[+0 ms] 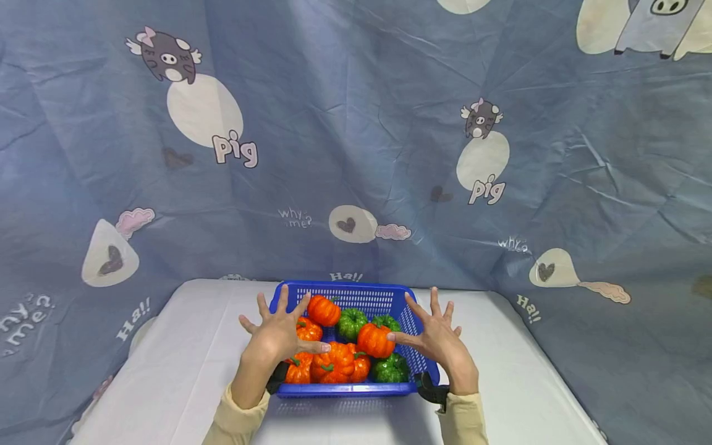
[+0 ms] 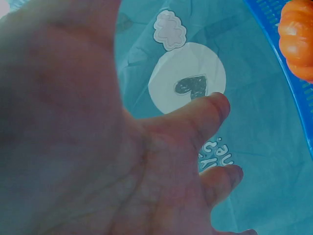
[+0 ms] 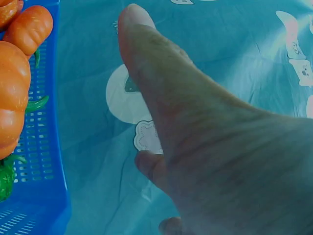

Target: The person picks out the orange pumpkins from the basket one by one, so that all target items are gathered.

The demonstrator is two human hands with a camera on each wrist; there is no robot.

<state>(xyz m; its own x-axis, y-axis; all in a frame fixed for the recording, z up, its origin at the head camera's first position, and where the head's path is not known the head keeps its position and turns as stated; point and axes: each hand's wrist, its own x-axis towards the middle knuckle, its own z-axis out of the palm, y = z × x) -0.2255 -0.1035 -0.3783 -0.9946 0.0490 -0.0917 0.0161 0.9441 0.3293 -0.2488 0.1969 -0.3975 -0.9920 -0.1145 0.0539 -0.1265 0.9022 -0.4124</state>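
Both hands are held up over a blue plastic basket (image 1: 356, 389) with their fingers spread wide. My left hand (image 1: 275, 337) hovers above the basket's left side and holds nothing. Over the right side, my right hand (image 1: 439, 337) is likewise spread and holds nothing. Inside the basket lie several orange pumpkins (image 1: 334, 363) and several green pumpkins (image 1: 391, 369), small and glossy. The left hand hides part of the pumpkins on that side. In the left wrist view an orange pumpkin (image 2: 297, 41) shows beyond the spread fingers; the right wrist view shows the thumb (image 3: 161, 68) extended.
The basket stands on a white-covered table (image 1: 183, 358). A blue-grey cloth (image 1: 345, 123) printed with pigs and lettering hangs behind and along both sides. Dark straps (image 1: 431, 390) are worn at the wrists.
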